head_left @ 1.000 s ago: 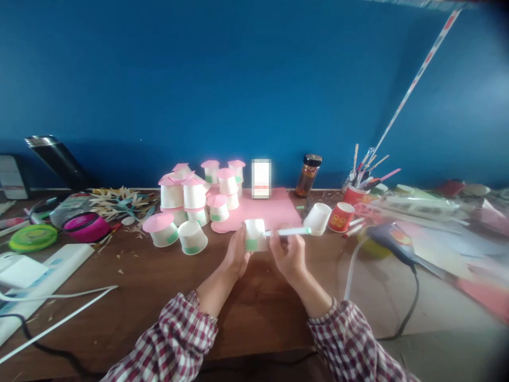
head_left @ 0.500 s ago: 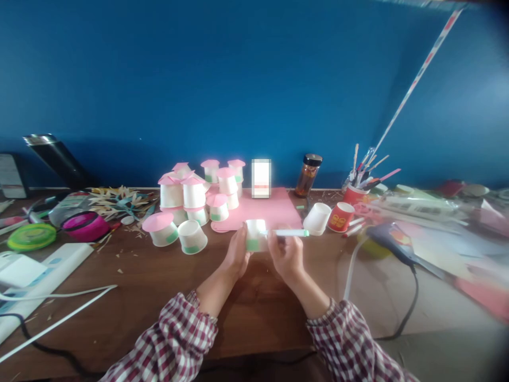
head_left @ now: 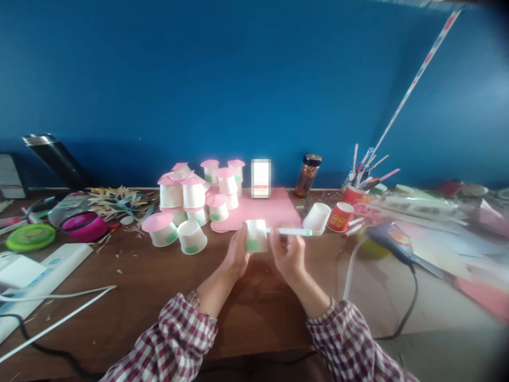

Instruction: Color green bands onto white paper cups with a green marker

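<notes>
Compared with half a second ago, the white marker (head_left: pixel 294 232) has shifted slightly right, so its tip no longer lies across the green-patched paper cup (head_left: pixel 255 236) but is beside that cup's right edge; whether the tip touches, I cannot tell. The cup itself has stayed almost where it was, raised above the brown table (head_left: pixel 254 307) between the two hands.

To its left, the left hand (head_left: pixel 237 250) is curled around its side, gripping it. To its right, the right hand (head_left: pixel 289 255) pinches the marker, which points leftward at the cup.

Just beyond the held cup lies a pink paper sheet (head_left: pixel 274 207). Left of it are a roofless paper cup (head_left: pixel 192 237), a single pink-roofed cup (head_left: pixel 163 237) and, farther back, a cluster of pink-roofed cups (head_left: pixel 193 196). Right of it sit a plain white paper cup (head_left: pixel 317 218) and a red paper cup (head_left: pixel 341 217); beyond and right stands a dark-lidded glass bottle (head_left: pixel 307 179).
</notes>
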Motion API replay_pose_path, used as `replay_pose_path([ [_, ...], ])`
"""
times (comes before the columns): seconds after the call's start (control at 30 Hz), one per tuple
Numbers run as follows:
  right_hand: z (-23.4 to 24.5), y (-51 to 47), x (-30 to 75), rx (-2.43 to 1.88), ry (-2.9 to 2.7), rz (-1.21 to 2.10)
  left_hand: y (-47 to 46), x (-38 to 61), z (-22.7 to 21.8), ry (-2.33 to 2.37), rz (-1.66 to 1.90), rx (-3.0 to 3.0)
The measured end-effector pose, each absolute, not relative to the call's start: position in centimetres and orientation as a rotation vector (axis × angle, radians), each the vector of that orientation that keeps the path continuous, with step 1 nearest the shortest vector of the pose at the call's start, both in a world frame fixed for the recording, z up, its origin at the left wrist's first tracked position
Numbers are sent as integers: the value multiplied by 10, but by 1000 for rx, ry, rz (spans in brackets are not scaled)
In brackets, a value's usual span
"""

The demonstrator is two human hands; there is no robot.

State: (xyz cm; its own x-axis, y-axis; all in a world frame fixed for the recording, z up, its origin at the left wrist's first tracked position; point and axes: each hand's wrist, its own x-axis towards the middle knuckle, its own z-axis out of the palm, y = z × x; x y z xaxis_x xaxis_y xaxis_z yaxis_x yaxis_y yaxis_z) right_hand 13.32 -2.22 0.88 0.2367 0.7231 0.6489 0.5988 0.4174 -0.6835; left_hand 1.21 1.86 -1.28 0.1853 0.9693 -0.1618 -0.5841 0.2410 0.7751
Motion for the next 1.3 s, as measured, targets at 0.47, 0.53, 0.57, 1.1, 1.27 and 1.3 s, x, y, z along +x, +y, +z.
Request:
replay_pose_path([
  [0.47, 7, -22, 132, -1267, -1493, 106, 18, 12, -12, 805, 1221, 621],
  [0.53, 7, -23, 132, -1264, -1489, 119, 17, 12, -10, 802, 1224, 628],
  [0.57, 7, -23, 131, -1260, -1489, 127, 17, 12, -10, 801, 1228, 631],
  [1.1, 8, -21, 132, -1261, -1418, 111, 19, 12, -13, 783, 1235, 625],
  [1.27, 10, -21, 132, -1269, -1382, 113, 18, 12, -14, 764, 1242, 630],
  [1.3, 10, -21, 132, -1271, -1382, 116, 18, 12, -13, 754, 1241, 637],
])
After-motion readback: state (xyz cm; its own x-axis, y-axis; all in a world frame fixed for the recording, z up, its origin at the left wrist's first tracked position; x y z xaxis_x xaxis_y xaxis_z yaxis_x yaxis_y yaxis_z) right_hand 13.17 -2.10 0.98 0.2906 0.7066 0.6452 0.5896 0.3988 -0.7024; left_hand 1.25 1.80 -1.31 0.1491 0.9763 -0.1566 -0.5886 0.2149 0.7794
